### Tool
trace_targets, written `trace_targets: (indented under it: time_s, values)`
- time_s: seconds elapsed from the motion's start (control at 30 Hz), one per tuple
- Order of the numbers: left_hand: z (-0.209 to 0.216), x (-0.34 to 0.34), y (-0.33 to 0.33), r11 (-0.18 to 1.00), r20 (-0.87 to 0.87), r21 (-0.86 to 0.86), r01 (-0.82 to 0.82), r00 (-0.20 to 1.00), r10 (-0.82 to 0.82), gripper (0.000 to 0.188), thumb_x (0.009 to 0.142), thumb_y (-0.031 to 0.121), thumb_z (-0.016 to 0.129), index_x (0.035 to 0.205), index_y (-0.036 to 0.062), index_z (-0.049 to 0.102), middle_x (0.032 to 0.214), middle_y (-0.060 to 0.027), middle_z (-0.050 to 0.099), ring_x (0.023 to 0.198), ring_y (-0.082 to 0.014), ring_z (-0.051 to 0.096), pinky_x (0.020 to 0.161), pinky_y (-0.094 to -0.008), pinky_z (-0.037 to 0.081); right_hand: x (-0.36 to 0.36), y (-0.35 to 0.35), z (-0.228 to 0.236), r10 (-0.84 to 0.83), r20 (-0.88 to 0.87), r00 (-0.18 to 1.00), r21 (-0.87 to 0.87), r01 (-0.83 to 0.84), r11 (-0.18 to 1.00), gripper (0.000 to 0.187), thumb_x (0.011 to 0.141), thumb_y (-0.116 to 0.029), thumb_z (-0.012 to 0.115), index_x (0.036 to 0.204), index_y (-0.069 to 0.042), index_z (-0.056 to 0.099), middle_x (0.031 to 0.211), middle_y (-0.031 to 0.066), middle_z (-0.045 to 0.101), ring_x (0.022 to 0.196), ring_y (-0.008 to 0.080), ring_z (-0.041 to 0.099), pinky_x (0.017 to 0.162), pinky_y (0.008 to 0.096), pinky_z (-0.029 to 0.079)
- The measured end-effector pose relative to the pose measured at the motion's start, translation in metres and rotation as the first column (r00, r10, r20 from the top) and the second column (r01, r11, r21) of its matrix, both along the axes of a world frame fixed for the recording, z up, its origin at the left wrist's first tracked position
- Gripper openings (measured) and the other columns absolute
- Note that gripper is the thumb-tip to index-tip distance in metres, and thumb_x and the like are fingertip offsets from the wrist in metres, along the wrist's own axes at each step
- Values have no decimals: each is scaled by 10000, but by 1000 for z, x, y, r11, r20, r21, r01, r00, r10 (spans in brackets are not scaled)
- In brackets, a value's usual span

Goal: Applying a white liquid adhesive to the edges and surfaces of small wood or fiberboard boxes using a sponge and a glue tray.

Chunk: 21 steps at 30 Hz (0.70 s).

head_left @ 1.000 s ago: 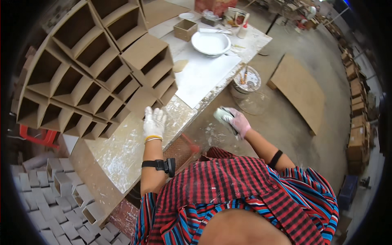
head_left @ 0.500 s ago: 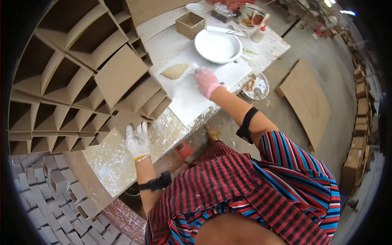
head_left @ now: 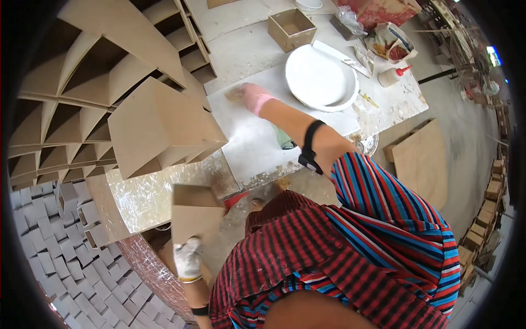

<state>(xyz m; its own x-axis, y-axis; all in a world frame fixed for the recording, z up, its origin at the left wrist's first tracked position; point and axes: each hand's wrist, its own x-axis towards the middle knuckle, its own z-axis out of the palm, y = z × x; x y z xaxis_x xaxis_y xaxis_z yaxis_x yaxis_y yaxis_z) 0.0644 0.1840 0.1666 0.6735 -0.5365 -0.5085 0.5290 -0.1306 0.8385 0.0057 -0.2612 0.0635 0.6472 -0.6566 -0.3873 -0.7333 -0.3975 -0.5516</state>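
Observation:
My left hand (head_left: 188,257), in a white glove, grips the near end of a brown open box (head_left: 197,222), held in front of the bench's front edge. In a pink glove, my right hand (head_left: 253,98) is closed on a beige rag-like piece (head_left: 234,95) on the white sheet (head_left: 246,148); whether it is cloth or sponge I cannot tell. Right of that hand stands a white basin (head_left: 315,77) of white stuff, with a flat white scraper-like blade (head_left: 342,57) across its rim. A dark green piece (head_left: 285,139) lies partly under my right forearm.
Brown boxes (head_left: 164,123) are stacked high at the left, reaching over the bench. Behind the basin are a small square box (head_left: 292,30) and a red-tipped bottle (head_left: 392,77). Many grey boxes (head_left: 71,252) cover the lower left. A brown panel (head_left: 419,164) lies right of the bench.
My left hand has drawn back toward me from beneath the stack and now has a box in it. My right hand has moved left onto the beige piece.

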Motion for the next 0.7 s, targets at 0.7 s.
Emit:
trace_targets:
  time_s: [0.7]
  values:
    - [-140, -29, -135, 881, -558, -469, 68, 750, -355, 338, 863, 106, 563, 1185, 62, 472, 1048, -47, 566, 941, -176, 554, 789, -300, 481, -131, 151, 57, 103, 472, 875, -242, 16, 970, 380, 771, -230, 634, 1103, -55, 574, 1041, 153, 549, 989, 309, 519, 875, 364, 399]
